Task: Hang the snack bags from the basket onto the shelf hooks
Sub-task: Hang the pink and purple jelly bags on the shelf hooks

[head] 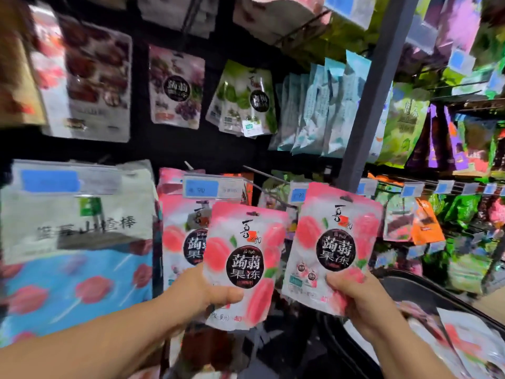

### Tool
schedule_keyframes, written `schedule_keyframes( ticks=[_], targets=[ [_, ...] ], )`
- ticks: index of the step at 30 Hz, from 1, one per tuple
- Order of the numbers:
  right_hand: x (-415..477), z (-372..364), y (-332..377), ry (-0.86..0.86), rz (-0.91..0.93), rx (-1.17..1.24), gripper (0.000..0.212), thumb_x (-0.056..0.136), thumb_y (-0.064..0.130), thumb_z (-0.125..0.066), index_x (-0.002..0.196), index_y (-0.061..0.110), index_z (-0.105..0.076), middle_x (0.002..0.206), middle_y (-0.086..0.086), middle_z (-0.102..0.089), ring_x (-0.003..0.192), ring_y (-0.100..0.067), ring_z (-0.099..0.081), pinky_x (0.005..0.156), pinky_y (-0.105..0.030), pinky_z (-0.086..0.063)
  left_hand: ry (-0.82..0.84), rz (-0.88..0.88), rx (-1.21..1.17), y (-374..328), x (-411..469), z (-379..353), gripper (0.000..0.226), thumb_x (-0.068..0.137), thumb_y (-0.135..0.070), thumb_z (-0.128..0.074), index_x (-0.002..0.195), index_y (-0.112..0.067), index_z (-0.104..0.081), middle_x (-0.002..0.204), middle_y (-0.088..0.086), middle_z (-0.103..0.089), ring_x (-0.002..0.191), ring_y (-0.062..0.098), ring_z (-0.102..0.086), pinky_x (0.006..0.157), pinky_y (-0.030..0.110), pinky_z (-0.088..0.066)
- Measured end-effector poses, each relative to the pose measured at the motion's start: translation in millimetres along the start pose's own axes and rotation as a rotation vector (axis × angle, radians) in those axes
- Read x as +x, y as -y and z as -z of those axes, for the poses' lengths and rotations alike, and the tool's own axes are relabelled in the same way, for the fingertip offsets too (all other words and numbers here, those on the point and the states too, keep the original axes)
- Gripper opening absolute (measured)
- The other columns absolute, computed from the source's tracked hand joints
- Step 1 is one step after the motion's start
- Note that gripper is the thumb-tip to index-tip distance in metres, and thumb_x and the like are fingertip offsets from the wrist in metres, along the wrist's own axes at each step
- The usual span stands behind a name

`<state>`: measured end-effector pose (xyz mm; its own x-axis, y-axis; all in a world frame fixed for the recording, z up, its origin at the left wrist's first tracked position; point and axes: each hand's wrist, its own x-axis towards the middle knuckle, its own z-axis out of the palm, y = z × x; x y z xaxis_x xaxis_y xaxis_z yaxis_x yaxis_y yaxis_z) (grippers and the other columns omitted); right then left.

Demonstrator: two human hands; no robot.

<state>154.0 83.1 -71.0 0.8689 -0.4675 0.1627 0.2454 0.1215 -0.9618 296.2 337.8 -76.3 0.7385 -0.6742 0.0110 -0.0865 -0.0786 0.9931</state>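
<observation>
Left grip point(216, 292) pinched the left bag point(243, 258) at its bottom, right grip point(359, 298) the right bag point(334, 242); both stood upright, holes upward.

Light falls bright and even. The left pink-and-white peach jelly pouch point(243, 266) and right pink-and-white peach jelly pouch point(336, 250) look sharpest; motion blur smears the blue-and-white plastic lollipop bag point(76, 274) at nine o'clock. Wide-angle distortion tilts the grey metal upright post point(374, 86).
</observation>
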Motion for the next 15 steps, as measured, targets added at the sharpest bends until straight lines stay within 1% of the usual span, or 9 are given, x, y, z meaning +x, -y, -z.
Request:
schedule_keyframes(
  ticks=[1,3,4,5,7,9,10,13,15],
  targets=[
    [0.5,-8.0,-6.3,0.022,-0.017,0.026,0.105,0.015,0.029,-0.101,0.106,-0.009,-0.066,0.093,-0.023,-0.074,0.077,-0.031,-0.074,0.061,-0.034,-0.059,0.008,0.016,0.024,3.8,-5.4,12.0,0.031,0.066,-0.017,-0.090,0.086,-0.009,-0.067,0.056,-0.004,-0.066,0.049,0.007,-0.058,0.051,0.019,-0.046],
    [3.0,-21.7,-18.3,0.068,-0.056,0.050,0.105,0.016,0.026,-0.101,0.108,-0.010,-0.065,0.098,-0.027,-0.072,0.082,-0.035,-0.074,0.065,-0.038,-0.060,-0.013,0.038,0.060,13.7,-15.4,36.7,0.058,0.045,-0.042,-0.095,0.089,-0.013,-0.072,0.072,0.011,-0.072,0.065,0.017,-0.062,0.064,0.030,-0.048],
    [5.3,-27.1,-24.1,0.088,-0.081,0.044,0.105,0.018,0.025,-0.101,0.110,-0.010,-0.065,0.102,-0.029,-0.071,0.086,-0.038,-0.073,0.069,-0.041,-0.060,-0.032,0.050,0.057,17.2,-22.2,48.3,0.067,0.038,-0.047,-0.096,0.094,-0.017,-0.074,0.086,0.019,-0.073,0.074,0.022,-0.063,0.070,0.039,-0.050],
    [6.6,-33.4,-27.9,0.099,-0.107,0.034,0.106,0.019,0.024,-0.102,0.113,-0.009,-0.065,0.106,-0.030,-0.070,0.091,-0.041,-0.072,0.073,-0.044,-0.060,-0.045,0.064,0.062,21.9,-27.4,59.0,0.068,0.037,-0.046,-0.096,0.096,-0.021,-0.075,0.095,0.021,-0.072,0.079,0.023,-0.064,0.073,0.045,-0.051],
    [9.7,-44.0,-35.3,0.124,-0.144,0.003,0.109,0.023,0.025,-0.102,0.118,-0.009,-0.062,0.111,-0.031,-0.068,0.098,-0.043,-0.069,0.081,-0.048,-0.059,-0.080,0.082,0.062,26.0,-38.2,73.9,0.059,0.038,-0.038,-0.094,0.091,-0.022,-0.076,0.090,0.014,-0.075,0.070,0.016,-0.065,0.066,0.033,-0.050],
    [11.0,-55.2,-40.8,0.162,-0.175,-0.023,0.107,0.027,0.026,-0.101,0.120,-0.008,-0.061,0.113,-0.031,-0.068,0.102,-0.045,-0.067,0.084,-0.048,-0.059,-0.090,0.091,0.028,26.7,-48.8,83.0,0.050,0.039,-0.031,-0.091,0.084,-0.014,-0.076,0.070,0.005,-0.071,0.051,0.010,-0.058,0.047,0.022,-0.043],
    [11.7,-60.4,-43.8,0.185,-0.191,-0.028,0.104,0.029,0.025,-0.101,0.120,-0.008,-0.061,0.113,-0.031,-0.067,0.102,-0.044,-0.068,0.083,-0.048,-0.059,-0.085,0.106,0.020,24.7,-54.4,86.2,0.046,0.042,-0.027,-0.089,0.083,-0.011,-0.074,0.064,0.003,-0.067,0.049,0.009,-0.055,0.041,0.019,-0.038],
    [11.5,-75.4,-48.2,0.255,-0.237,-0.065,0.085,0.044,0.014,-0.093,0.120,-0.004,-0.060,0.111,-0.028,-0.069,0.097,-0.040,-0.070,0.075,-0.044,-0.060,-0.118,0.111,0.039,23.3,-66.1,100.6,0.047,0.045,-0.029,-0.089,0.086,-0.012,-0.073,0.065,0.008,-0.063,0.055,0.014,-0.054,0.039,0.019,-0.032],
    [11.2,-85.8,-49.6,0.287,-0.253,-0.090,0.064,0.059,0.005,-0.083,0.118,-0.003,-0.060,0.107,-0.025,-0.071,0.092,-0.037,-0.072,0.072,-0.040,-0.060,-0.138,0.085,0.037,25.3,-74.5,110.7,0.062,0.042,-0.032,-0.091,0.096,-0.011,-0.071,0.073,0.016,-0.066,0.060,0.018,-0.054,0.042,0.019,-0.030]
  ],
)
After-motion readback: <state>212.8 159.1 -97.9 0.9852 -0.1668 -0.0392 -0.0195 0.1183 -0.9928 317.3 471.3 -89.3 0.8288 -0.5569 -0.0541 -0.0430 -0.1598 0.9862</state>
